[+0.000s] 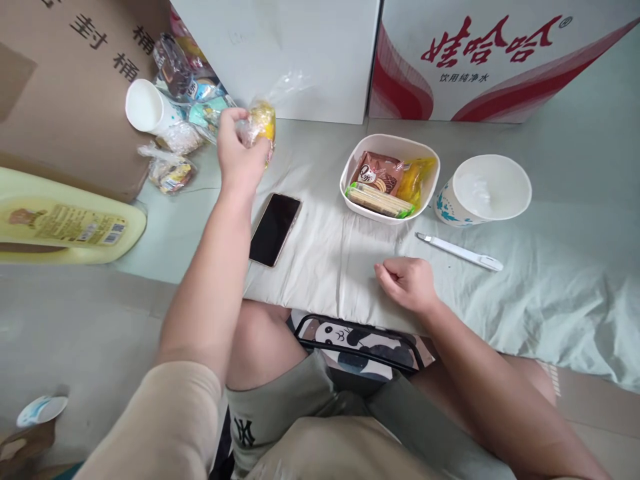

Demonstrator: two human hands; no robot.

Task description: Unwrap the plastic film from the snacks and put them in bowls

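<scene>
My left hand [240, 153] is closed on a yellow snack packet [264, 123] in crinkly clear wrapping, held over the cloth near the white box. Close to it on the left lies a heap of wrapped snacks [210, 110]. My right hand [409, 283] rests on the cloth as a loose fist, and nothing shows in it. Just beyond that fist are a white utility knife [460, 252] and a white square bowl [350, 203]. The bowl holds a brown Q-labelled packet [377, 172], a yellow packet [416, 181] and a green-ended biscuit pack [380, 200].
A black-screened phone [275, 230] lies beside my left forearm. Right of the bowl stands a paper cup [455, 200]; another paper cup [145, 107] lies tipped at left. A cardboard carton [75, 100], yellow jug [70, 217], white box [300, 53] and red-white box [480, 60] border the cloth [320, 267].
</scene>
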